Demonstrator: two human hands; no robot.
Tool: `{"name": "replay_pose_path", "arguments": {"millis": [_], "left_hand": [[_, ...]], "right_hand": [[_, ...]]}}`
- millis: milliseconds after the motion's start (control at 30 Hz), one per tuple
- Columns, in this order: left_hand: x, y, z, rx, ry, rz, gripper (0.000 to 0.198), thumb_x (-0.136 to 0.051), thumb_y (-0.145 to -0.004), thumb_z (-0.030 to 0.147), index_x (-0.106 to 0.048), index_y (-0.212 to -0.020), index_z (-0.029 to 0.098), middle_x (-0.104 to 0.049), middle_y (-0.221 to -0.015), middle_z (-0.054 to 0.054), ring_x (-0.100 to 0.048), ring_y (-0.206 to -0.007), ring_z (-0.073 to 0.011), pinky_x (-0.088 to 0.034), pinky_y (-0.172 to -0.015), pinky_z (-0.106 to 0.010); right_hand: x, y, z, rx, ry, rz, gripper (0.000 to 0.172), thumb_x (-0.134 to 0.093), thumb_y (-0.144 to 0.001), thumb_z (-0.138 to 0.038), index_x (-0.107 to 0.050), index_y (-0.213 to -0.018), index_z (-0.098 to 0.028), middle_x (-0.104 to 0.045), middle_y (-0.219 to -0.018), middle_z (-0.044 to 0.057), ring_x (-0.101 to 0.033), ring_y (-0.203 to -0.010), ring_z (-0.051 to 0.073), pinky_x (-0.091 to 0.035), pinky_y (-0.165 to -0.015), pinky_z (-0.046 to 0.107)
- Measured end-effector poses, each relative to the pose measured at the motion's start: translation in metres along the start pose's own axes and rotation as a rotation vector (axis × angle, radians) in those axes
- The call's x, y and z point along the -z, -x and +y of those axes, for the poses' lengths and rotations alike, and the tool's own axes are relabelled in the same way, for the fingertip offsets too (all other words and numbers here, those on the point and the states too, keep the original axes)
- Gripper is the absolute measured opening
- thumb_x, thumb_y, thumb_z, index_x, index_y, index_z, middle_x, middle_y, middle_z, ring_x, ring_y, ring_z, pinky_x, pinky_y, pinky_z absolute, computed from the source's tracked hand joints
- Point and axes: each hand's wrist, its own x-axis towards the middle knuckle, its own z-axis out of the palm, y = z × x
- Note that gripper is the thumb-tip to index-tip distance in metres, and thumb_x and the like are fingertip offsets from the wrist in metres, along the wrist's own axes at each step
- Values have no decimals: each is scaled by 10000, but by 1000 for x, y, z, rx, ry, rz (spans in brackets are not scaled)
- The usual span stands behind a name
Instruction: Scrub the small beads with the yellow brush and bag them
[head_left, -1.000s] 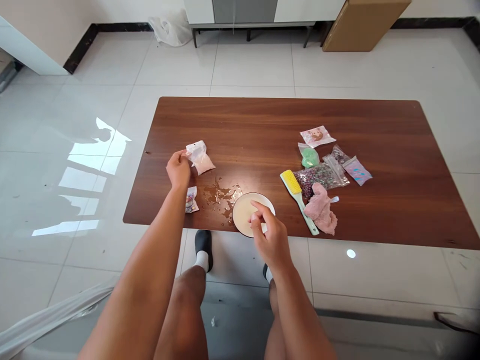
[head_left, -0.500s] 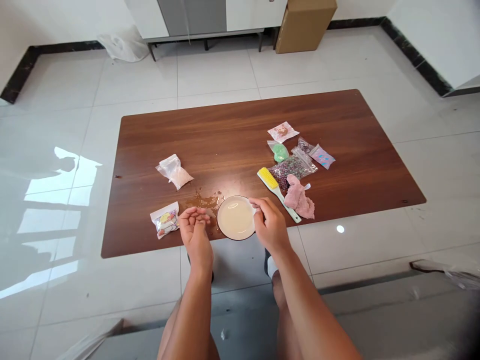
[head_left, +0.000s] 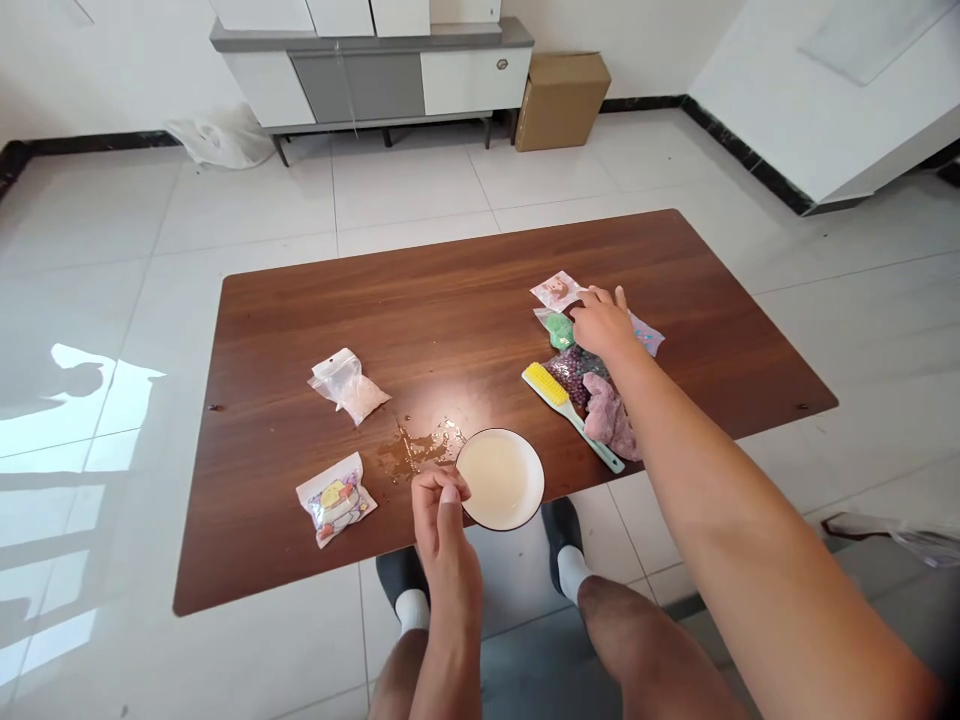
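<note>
My left hand [head_left: 450, 520] pinches the left rim of a white, dark-rimmed bowl [head_left: 533, 485] holding pale, cloudy liquid. The bowl overlaps the table's near edge in view. My right hand [head_left: 606, 322] is stretched out over several small packets, fingers apart and nothing visibly in them. Its fingertips are at the edge of a pink picture packet [head_left: 556, 290]. A bag of green beads [head_left: 559, 330] lies just left of that hand, while a bag of dark beads [head_left: 568, 372] is partly hidden below it. A purple-blue packet [head_left: 647, 335] shows beyond the wrist.
A yellow-bristled brush [head_left: 551, 385] and a pink cloth [head_left: 609, 415] lie on the brown table [head_left: 360, 310]. On the left are a bag of pale pink grains [head_left: 362, 395] and a cartoon packet [head_left: 335, 503]. Spilled liquid [head_left: 420, 445] wets the tabletop beside the bowl.
My right hand has let go of the bowl and moved forward to the packets. My left hand has moved right and taken the bowl's left rim. The view has tilted up.
</note>
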Motion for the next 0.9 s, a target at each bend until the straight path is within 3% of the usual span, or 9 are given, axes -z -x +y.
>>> {"name": "replay_pose_path", "arguments": {"millis": [100,200,300,433,567,633,700,800,900], "left_hand": [[4,1,3,33,2,-24,98,-562,-965,341,-620,-1033,301,-659,-1127,-40,-639,-1054,-199,-517,-879,-326],[8,-2,4,70,10,-16,107,-559,-971,340,-618,-1058,320,-684,-1162,-30,-659,-1082,-198,-525,-898,-336],[12,-3,2,106,50,-33,102,-583,-960,322,-635,-1046,310,-696,-1144,-23,-657,-1059,-181,-518,-883,-312],[14,-3,3,149,135,-21,109,-635,-943,315,-666,-1041,278,-695,-1160,-29,-643,-1031,-158,-501,-875,-274],[13,-5,14,288,339,-56,154,-707,-892,318,-659,-1007,228,-709,-1054,-26,-653,-902,-130,-506,-819,-248],[13,-7,22,419,486,-139,260,-738,-859,358,-650,-1056,212,-728,-1067,-52,-683,-877,-150,-532,-806,-273],[13,-9,29,593,613,-254,436,-715,-868,475,-636,-1190,193,-733,-1184,-118,-718,-930,-205,-569,-837,-339],[13,-9,36,798,709,-432,705,-612,-888,683,-600,-1342,144,-695,-1316,-195,-732,-997,-266,-598,-824,-386],[12,-7,33,739,688,-454,669,-725,-864,591,-591,-1373,177,-713,-1300,-154,-733,-930,-206,-581,-752,-293]], "right_hand": [[-12,-8,9,60,54,-61,446,-433,-895,-41,-761,-1193,-95,-605,-1476,200,-392,-1426,368,-79,-1203,750],[-10,-13,12,86,79,-42,459,-418,-909,-14,-714,-1259,-40,-637,-1420,233,-471,-1345,373,-129,-1178,768],[8,-18,9,130,93,26,446,-371,-984,-85,-690,-1286,-7,-649,-1386,223,-509,-1296,337,-202,-1193,666],[50,-8,-6,231,106,150,437,-372,-997,-112,-708,-1269,-47,-679,-1360,162,-536,-1264,292,-250,-1221,569],[94,40,-38,382,104,326,361,-509,-951,-99,-740,-1223,-155,-719,-1350,74,-559,-1251,294,-298,-1240,575],[112,77,-62,536,3,482,352,-572,-905,-81,-750,-1195,-171,-757,-1278,74,-585,-1212,304,-485,-1093,516],[123,119,-87,647,-135,562,381,-597,-862,-43,-756,-1162,-216,-782,-1209,60,-618,-1151,300,-552,-966,485],[123,177,-121,687,-420,519,407,-591,-828,-10,-743,-1130,-237,-796,-1143,56,-636,-1062,295,-569,-868,488],[107,217,-142,619,-639,405,402,-553,-850,-10,-734,-1145,-216,-790,-1166,77,-638,-1069,283,-568,-888,487]]}}
